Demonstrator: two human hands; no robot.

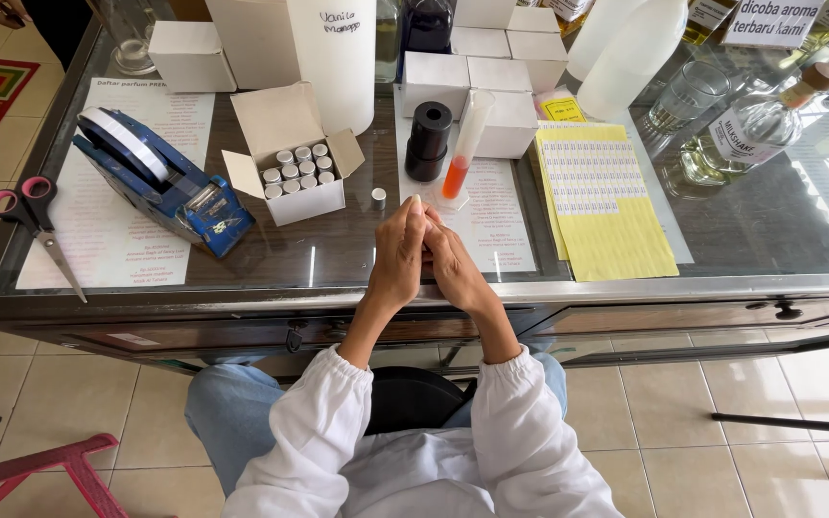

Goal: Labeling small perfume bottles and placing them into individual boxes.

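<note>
Both my hands are pressed together over the glass counter's near edge, left hand (398, 257) and right hand (453, 269) pinching something too small to make out. Judging progress: the open box (290, 158) already holds capped vials; one loose silver cap (378, 198) waits beside it; the measuring cylinder (464, 144) has orange liquid left.

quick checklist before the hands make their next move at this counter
1. Left hand and right hand pressed together over the counter edge: ok.
2. What they pinch: cannot tell, hidden.
3. Measuring cylinder upright, orange liquid at its bottom: ok.
4. Open white box of small capped vials within reach: ok.
5. Loose small cap standing apart on the glass: ok.
6. Yellow label sheet lying flat: ok.
</note>
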